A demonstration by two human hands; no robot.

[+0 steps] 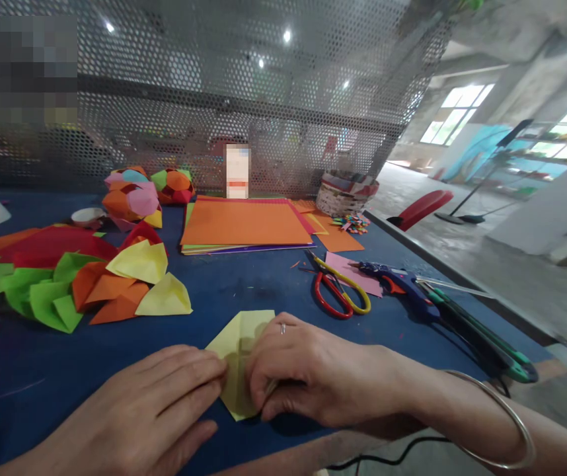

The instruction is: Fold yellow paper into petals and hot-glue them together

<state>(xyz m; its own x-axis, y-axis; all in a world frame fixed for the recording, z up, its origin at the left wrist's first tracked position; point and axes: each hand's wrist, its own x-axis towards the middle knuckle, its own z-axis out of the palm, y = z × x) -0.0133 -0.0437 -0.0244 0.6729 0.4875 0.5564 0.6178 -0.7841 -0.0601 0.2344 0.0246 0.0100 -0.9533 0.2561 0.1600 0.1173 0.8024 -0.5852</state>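
Observation:
A pale yellow paper sheet [236, 370] with folded corners and crease lines lies on the blue table [164, 334] near its front edge. My left hand [159, 403] lies flat with its fingertips on the sheet's left edge, its thumb apart. From the right, my right hand [298, 370] covers the sheet's right part, with fingers curled and the thumb close to the forefinger, pinching the paper's lower right edge. Some of that edge is hidden under the fingers.
Red-and-yellow scissors [340, 287], a blue glue gun [402, 284] and a green-black tool [482, 337] lie right. Stacked coloured sheets [246, 223] are behind, a woven basket [347, 193] back right. Folded green [48, 294] and yellow pieces [139, 261] lie left, below paper balls [132, 198].

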